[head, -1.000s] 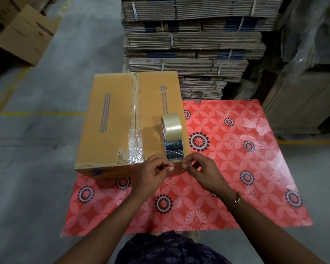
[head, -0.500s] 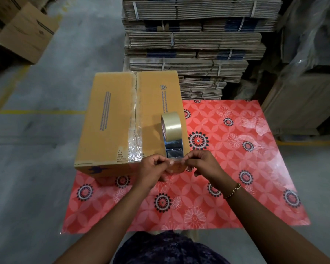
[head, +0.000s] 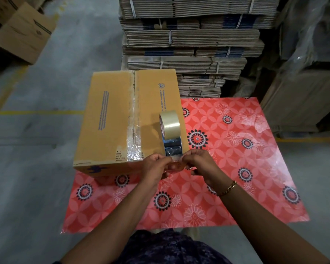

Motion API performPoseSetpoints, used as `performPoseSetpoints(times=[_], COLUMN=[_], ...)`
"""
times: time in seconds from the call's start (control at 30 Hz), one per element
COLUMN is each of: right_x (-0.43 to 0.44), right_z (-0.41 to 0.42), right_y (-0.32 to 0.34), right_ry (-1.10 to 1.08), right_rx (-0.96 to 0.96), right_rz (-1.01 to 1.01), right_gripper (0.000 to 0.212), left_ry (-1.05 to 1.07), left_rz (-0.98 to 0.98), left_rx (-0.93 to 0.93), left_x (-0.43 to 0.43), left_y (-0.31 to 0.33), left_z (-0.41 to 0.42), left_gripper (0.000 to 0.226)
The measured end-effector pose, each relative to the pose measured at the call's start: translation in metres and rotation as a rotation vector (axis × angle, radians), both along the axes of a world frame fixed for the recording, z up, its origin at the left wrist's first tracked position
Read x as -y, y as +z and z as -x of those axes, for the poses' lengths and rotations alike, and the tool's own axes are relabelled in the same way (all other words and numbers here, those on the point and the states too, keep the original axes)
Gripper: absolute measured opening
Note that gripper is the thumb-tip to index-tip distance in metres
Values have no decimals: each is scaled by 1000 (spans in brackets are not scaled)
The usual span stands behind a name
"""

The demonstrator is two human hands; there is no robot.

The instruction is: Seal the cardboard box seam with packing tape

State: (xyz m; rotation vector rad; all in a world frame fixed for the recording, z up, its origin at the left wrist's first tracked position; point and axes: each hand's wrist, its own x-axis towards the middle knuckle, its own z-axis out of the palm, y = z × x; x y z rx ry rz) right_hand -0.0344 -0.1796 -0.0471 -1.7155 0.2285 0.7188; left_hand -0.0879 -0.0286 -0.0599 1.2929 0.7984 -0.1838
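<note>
Smooth tan cardboard box [head: 111, 119] with unreadably small blue print sits at the floral counter's [head: 236, 168] far-left corner, glossy tape roll [head: 170, 125] upright on top, left hand [head: 154, 166] and right hand [head: 199, 162] pinching its clear strip [head: 173, 149].

Upright tape roll [head: 170, 125] atop taped box [head: 111, 119]

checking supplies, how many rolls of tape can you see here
1. The roll of tape stands on edge on the box, near its right edge, just beyond both hands. More could be hidden behind the box or stacks.
</note>
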Motion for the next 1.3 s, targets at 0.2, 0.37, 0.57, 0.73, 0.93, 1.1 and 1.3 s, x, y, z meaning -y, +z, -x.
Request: performPoseSetpoints(times=[0.2, 0.37, 0.57, 0.73, 0.93, 1.1, 1.3], right_x=[5, -11, -16, -24, -21, -18, -19], right_z=[20, 31, 22, 23, 23, 27, 26], right_y=[-4, -12, -10, -7, -7, -5, -6], right_ry=[-112, -129, -178, -141, -151, -163, -185], right_rx=[50, 78, 66, 35, 41, 36, -33], right_rz=[-57, -82, -143, -162, -173, -190, -220], right_gripper=[31, 35, 12, 15, 15, 15, 13], left_ry=[8, 13, 19, 86, 98, 41, 23], left_rz=[20, 2, 24, 94, 159, 136, 63], left_rx=[3, 6, 11, 14, 3, -1, 47], left_x=[1, 4, 2, 1, 0, -4, -5], left_y=[5, 5, 11, 13, 17, 13, 14], left_z=[0, 1, 5, 9, 8, 9, 7], left_gripper=[17, 20, 20, 24, 29, 38, 40])
